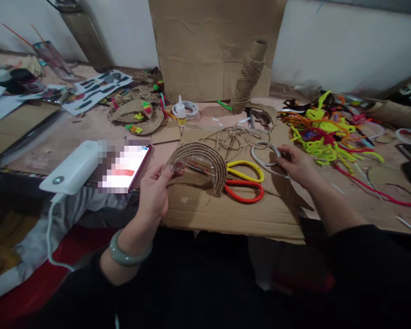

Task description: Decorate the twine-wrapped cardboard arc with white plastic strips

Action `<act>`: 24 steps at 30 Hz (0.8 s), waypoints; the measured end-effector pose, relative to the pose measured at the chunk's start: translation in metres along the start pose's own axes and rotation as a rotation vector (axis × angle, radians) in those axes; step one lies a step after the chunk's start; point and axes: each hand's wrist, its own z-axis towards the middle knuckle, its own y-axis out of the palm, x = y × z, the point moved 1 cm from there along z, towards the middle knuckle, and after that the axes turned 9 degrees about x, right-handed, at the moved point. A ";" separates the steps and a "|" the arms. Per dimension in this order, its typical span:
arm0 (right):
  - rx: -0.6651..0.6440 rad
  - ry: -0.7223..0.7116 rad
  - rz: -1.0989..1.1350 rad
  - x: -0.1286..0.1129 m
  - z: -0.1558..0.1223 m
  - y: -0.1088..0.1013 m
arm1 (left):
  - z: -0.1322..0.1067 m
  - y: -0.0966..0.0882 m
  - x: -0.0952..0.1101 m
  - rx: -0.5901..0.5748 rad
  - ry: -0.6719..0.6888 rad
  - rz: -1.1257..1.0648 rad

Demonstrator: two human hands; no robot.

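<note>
A curved arch of coiled jute twine (216, 161) with clear plastic on its inner side is pinched at its left end by my left hand (156, 187). My right hand (296, 165) has its thumb and fingers closed on a thin white ring (260, 155), which rests by the cardboard sheet (205, 212). Between my hands lie scissors with one yellow and one red handle (245, 198); the arch hides their blades in part. Loose jute twine (231, 137) tangles just behind the arch.
A twine-wound cardboard tube (248, 77) stands behind, near a small glue bottle (181, 112). Bright pipe cleaners (329, 132) heap at the right. A lit phone (126, 169) and a white power bank (70, 167) lie left. Decorated twine pieces (137, 116) sit at back left.
</note>
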 end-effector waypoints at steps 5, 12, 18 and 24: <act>0.100 0.047 -0.014 0.020 -0.008 -0.001 | 0.001 -0.001 0.000 0.020 -0.013 -0.040; 0.089 0.123 0.002 -0.005 -0.033 -0.009 | 0.009 0.007 0.015 0.100 0.083 -0.179; 0.034 -0.156 -0.218 -0.051 -0.017 -0.026 | 0.021 0.018 0.018 0.075 -0.038 -0.179; -0.291 -0.545 -0.206 -0.141 0.002 0.016 | 0.021 0.025 0.004 0.122 -0.179 -0.201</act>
